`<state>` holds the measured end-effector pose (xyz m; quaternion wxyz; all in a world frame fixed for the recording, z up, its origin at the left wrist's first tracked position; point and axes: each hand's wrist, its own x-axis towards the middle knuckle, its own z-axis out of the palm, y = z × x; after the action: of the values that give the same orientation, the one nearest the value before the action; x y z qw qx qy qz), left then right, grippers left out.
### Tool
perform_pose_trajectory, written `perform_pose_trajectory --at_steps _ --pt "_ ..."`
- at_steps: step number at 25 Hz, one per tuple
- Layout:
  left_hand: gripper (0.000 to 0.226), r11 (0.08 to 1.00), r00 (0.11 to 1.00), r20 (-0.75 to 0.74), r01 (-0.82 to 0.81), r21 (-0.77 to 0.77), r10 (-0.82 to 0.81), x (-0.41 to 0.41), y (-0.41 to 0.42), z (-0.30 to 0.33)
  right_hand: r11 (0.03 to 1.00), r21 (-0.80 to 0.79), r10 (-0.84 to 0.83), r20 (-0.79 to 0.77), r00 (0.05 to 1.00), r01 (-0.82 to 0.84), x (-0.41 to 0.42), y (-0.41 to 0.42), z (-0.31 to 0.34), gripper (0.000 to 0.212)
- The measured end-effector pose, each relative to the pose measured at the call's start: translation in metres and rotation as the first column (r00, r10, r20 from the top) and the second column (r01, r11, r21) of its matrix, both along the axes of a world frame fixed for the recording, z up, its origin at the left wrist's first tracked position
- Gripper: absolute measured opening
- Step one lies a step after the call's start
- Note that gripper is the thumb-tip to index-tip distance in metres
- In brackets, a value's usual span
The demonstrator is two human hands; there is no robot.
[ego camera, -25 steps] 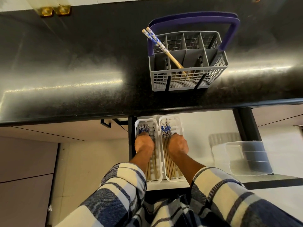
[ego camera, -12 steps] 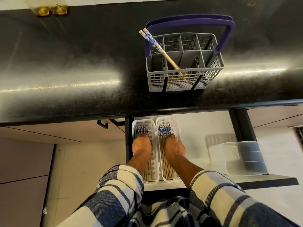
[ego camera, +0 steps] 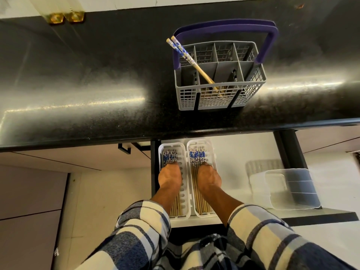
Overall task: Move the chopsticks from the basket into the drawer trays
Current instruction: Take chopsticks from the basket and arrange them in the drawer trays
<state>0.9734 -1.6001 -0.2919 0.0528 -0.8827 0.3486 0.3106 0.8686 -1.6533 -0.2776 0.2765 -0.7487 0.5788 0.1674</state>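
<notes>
Two white slotted trays lie side by side in the open drawer [ego camera: 243, 152], each holding several blue-and-white tipped chopsticks. My left hand [ego camera: 169, 178] rests on the chopsticks in the left tray [ego camera: 184, 193]. My right hand [ego camera: 209, 178] rests on those in the right tray [ego camera: 213, 151]. The fingers of both hands bend down onto the sticks and are mostly hidden. On the black counter stands the grey basket [ego camera: 214, 100] with a purple handle. One pair of chopsticks [ego camera: 187, 55] leans in it toward the left.
The dark counter [ego camera: 78, 75] overhangs the back of the drawer. Clear plastic containers [ego camera: 292, 190] sit at the drawer's right side. Two gold fittings [ego camera: 64, 17] are at the counter's far left. Closed cabinet fronts lie to the left.
Both hands stay on the chopsticks in the trays. Only the view has shifted slightly.
</notes>
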Motion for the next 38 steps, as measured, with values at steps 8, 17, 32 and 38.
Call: perform_pose_trajectory --at_steps 8,17,32,38 --pt "0.022 0.998 0.998 -0.045 -0.049 -0.028 0.047 -0.001 0.005 0.0 0.995 -0.034 0.09 0.004 0.996 -0.09 -0.006 0.007 0.001 0.019" --pt "0.01 0.791 0.925 -0.32 -0.351 -0.501 0.207 0.009 0.011 0.047 0.955 -0.262 0.211 0.265 0.941 -0.14 -0.019 0.002 0.042 0.032" --pt "0.019 0.265 0.708 -0.685 -0.703 -0.66 0.171 0.056 -0.113 0.203 0.758 -0.648 0.389 0.537 0.749 0.072 0.043 -0.124 0.208 0.018" --pt "0.014 0.355 0.59 -0.782 -0.788 -0.503 0.2 0.058 -0.142 0.214 0.883 -0.454 0.303 0.36 0.882 -0.118 0.066 -0.152 0.217 0.019"
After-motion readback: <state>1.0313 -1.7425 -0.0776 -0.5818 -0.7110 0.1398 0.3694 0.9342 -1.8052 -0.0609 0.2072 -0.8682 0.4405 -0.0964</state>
